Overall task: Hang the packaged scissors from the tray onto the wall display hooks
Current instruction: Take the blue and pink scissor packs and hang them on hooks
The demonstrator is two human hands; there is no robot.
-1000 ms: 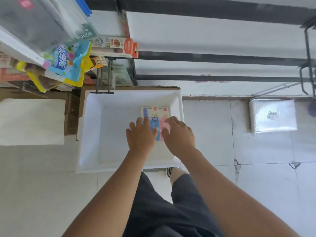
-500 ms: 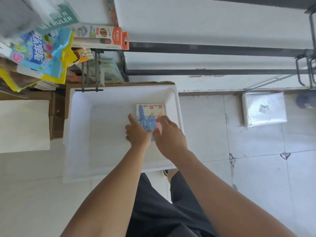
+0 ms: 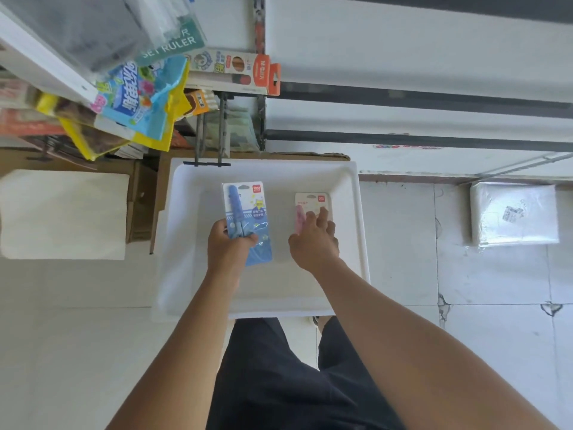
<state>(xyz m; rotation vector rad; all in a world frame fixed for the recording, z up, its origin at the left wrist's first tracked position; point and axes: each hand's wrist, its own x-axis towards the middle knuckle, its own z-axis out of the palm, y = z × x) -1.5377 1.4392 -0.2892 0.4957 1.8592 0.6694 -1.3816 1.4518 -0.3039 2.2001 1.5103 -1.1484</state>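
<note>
Blue scissors pack (image 3: pixel 248 217): a blue card with a red logo at its top corner, scissors blade pointing away from the person. The left hand (image 3: pixel 228 248) grips its lower end and holds it above the white tray (image 3: pixel 186 243). Pink scissors pack (image 3: pixel 311 209): a pale card lying flat on the tray floor near the right wall, with the right hand (image 3: pixel 313 243) fingers pressed on it, though whether they pinch it is unclear. Bare tray floor separates the two packs. A double-wire hook (image 3: pixel 209 144) juts out over the tray's far rim. Half a second ago, both packs lay together under the two hands; now they are apart.
</note>
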